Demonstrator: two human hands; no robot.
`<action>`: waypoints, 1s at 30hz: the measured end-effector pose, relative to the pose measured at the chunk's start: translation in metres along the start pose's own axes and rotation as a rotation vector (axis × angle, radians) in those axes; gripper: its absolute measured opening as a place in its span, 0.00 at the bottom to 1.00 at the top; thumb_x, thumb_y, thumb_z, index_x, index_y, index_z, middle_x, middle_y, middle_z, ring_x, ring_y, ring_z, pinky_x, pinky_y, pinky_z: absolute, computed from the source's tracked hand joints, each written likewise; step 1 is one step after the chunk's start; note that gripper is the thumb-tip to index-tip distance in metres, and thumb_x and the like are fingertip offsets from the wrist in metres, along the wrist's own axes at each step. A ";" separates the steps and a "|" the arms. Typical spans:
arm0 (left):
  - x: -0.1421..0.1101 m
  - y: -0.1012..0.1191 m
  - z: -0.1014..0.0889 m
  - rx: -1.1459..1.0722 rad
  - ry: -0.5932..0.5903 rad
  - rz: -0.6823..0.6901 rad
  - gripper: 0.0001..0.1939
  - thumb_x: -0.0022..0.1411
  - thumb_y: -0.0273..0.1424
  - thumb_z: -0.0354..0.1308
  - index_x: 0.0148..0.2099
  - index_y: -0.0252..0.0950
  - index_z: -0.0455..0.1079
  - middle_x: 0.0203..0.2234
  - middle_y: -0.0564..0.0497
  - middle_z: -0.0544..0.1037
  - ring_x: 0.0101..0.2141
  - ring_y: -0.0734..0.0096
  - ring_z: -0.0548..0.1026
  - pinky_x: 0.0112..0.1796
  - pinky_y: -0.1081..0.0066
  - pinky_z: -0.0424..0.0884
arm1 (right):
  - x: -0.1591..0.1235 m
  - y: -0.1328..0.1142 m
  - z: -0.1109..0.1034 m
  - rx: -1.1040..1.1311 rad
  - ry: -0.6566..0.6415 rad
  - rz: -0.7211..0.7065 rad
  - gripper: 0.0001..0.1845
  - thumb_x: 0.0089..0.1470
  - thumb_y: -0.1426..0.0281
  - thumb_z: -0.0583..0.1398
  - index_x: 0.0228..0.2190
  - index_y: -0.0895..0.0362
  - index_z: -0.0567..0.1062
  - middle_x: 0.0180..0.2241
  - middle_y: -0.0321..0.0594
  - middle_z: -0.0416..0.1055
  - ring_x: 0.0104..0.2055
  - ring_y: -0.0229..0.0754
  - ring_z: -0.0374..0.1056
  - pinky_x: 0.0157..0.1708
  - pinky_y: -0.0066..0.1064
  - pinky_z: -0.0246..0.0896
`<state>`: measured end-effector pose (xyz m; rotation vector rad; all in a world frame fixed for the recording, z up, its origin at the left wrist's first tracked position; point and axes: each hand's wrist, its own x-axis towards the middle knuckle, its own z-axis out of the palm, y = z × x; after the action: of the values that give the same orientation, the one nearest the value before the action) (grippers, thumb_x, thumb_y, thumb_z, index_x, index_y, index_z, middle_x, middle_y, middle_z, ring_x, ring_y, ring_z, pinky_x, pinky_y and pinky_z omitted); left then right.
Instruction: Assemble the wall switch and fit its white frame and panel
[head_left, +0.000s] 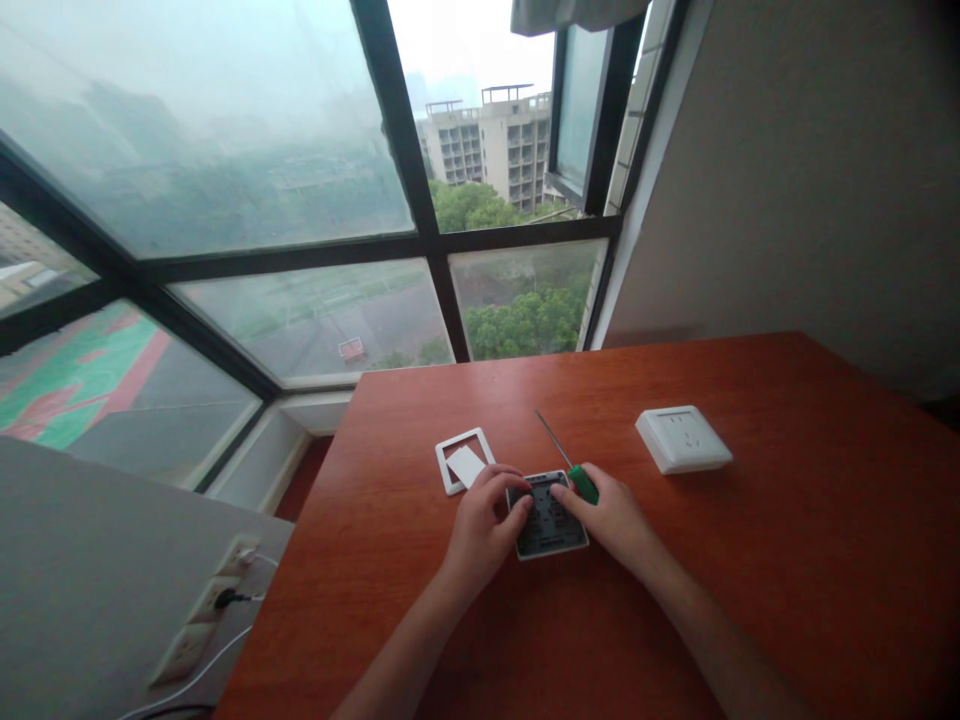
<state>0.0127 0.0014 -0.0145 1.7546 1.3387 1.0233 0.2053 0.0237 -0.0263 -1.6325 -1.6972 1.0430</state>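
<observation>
A square electrical panel (551, 530), dark grey inside a white rim, lies on the table in front of me. My left hand (486, 520) has its curled fingers and thumb on the panel's upper left corner, gripping it there. A screwdriver (583, 484) with a green handle is held in my right hand (611, 512), its thin shaft pointing away to the upper left. The right thumb also rests on the panel. Beyond my left hand lie a white square frame (442, 468) and a white rectangular plate (465, 466), the plate overlapping the frame and partly hidden by my fingers.
A white boxed wall socket (684, 440) sits to the right on the reddish-brown table (750, 600). Windows (300, 310) stand past the far edge. Power outlets (217, 600) with plugged-in cables are on the low wall at the left.
</observation>
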 end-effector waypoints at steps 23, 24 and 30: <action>0.009 -0.010 -0.023 0.413 0.194 0.045 0.10 0.62 0.27 0.55 0.46 0.40 0.70 0.45 0.47 0.73 0.47 0.59 0.71 0.48 0.59 0.68 | 0.004 0.003 0.005 -0.032 0.034 -0.018 0.17 0.50 0.54 0.59 0.22 0.53 0.64 0.21 0.35 0.68 0.25 0.42 0.65 0.26 0.30 0.55; 0.010 -0.013 -0.031 0.481 0.203 0.043 0.12 0.61 0.29 0.57 0.48 0.41 0.69 0.47 0.46 0.72 0.48 0.57 0.70 0.49 0.58 0.67 | 0.004 0.003 0.005 -0.029 0.034 -0.019 0.17 0.50 0.54 0.59 0.22 0.53 0.64 0.21 0.35 0.68 0.25 0.42 0.65 0.26 0.30 0.55; 0.011 -0.033 -0.057 0.746 0.135 0.015 0.27 0.55 0.37 0.65 0.55 0.39 0.65 0.51 0.42 0.70 0.51 0.50 0.69 0.51 0.52 0.65 | 0.004 0.004 0.006 -0.017 0.045 -0.012 0.17 0.49 0.55 0.59 0.22 0.53 0.64 0.21 0.34 0.68 0.25 0.42 0.65 0.25 0.30 0.54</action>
<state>-0.0503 0.0231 -0.0164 2.2454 1.9655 0.6913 0.2017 0.0261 -0.0333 -1.6423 -1.6894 0.9814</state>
